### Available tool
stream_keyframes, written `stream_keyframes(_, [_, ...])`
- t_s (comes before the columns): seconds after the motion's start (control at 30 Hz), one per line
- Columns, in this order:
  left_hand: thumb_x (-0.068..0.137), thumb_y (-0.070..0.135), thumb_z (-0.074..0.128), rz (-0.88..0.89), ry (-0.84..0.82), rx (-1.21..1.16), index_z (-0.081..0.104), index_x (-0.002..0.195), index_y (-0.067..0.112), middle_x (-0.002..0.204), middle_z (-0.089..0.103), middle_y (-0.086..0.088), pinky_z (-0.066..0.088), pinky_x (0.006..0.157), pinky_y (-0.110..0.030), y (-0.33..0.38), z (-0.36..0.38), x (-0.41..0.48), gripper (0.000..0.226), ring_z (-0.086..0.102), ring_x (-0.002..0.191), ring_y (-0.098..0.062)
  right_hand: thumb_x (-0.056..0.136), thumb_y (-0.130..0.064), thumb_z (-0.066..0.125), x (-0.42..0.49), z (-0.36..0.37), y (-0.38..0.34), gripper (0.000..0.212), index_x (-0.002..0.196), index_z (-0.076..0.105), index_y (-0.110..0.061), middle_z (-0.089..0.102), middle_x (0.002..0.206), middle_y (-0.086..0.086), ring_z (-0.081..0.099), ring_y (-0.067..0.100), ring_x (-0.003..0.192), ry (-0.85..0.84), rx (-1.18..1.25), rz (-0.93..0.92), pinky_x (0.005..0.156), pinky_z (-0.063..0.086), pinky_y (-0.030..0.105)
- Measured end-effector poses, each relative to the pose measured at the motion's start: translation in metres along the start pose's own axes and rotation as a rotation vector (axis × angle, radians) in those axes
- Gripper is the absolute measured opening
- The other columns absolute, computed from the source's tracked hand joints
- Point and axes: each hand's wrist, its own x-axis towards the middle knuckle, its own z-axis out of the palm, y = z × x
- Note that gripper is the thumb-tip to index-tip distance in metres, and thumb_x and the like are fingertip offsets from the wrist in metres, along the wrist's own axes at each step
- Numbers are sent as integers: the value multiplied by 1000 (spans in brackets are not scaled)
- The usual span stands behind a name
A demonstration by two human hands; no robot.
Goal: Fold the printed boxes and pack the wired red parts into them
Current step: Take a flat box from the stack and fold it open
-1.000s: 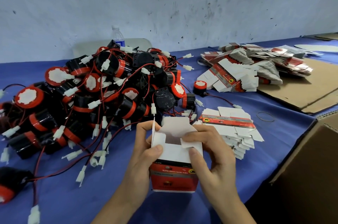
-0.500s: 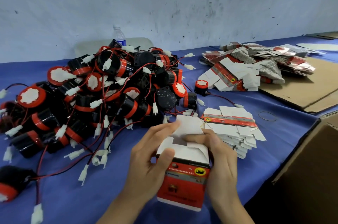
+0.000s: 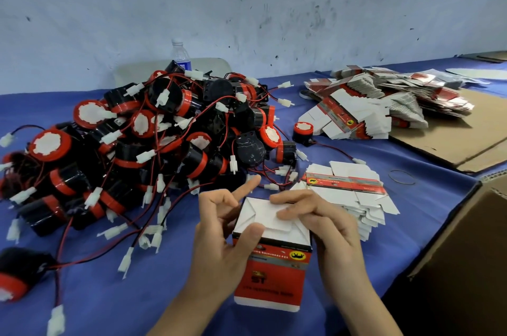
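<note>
Holding a printed box (image 3: 273, 278) upright over the near part of the blue cloth (image 3: 343, 160), white top flaps folded in; cannot tell whether resting on the cloth or lifted off it. Clasping its left side with the left hand (image 3: 219, 250), thumb laid over the front top corner, forefinger pointing away. Wrapping the right hand (image 3: 333, 234) over the top right edge, bent fingers pressing the flaps down. Working just in front of a stack of flat boxes (image 3: 356, 198), with a rubber band (image 3: 402, 177) near it on the right. Facing a big heap of wired red parts (image 3: 153, 143) to the left, one loose part (image 3: 303, 129) beside it, and a bottle (image 3: 181, 57) behind. Further right, more flat boxes (image 3: 384, 105) partly on a cardboard sheet (image 3: 452, 140).
</note>
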Motion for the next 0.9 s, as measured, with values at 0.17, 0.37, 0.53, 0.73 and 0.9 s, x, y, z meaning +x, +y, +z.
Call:
stream_keyframes(0.17, [76, 69, 63, 170, 20, 15, 39, 111, 47, 132, 59, 12, 58, 71, -44, -3, 0, -2, 47, 68, 99, -24, 76, -20, 67, 1, -3, -8, 8, 75, 60, -17, 68, 113, -8, 66, 14, 95, -52, -50, 239, 68, 54, 25])
stream_keyframes(0.37, [75, 59, 71, 379, 22, 7, 40, 131, 49, 147, 42, 1, 57, 82, -41, 2, 0, 7, 65, 62, 114, -27, 83, -2, 66, 13, -10, -28, 44, 106, 61, -40, 68, 97, -4, 70, 13, 79, -162, -85, 417, 61, 56, 25])
stream_keyframes(0.53, [71, 60, 75, 445, 80, 50, 42, 135, 40, 150, 38, -4, 55, 84, -49, -7, -6, 8, 74, 53, 121, -42, 81, 6, 59, 24, 5, -30, 52, 107, 60, -40, 64, 96, -13, 60, 2, 85, -268, -354, 210, 65, 45, 14])
stream_keyframes(0.73, [73, 60, 73, 342, 47, 219, 33, 143, 39, 149, 39, -1, 46, 99, -53, -17, -11, 5, 83, 43, 134, -33, 73, -13, 55, 31, 4, -24, 23, 87, 69, -24, 68, 86, 6, 60, 19, 76, -211, -172, 149, 65, 45, 22])
stream_keyframes(0.9, [81, 35, 69, 261, -165, 564, 28, 143, 41, 149, 34, 21, 39, 103, -31, -22, -13, 5, 75, 36, 137, -6, 77, -6, 57, 33, -11, -19, 15, 74, 66, -17, 69, 83, 5, 64, 21, 82, -154, -71, 18, 73, 49, 25])
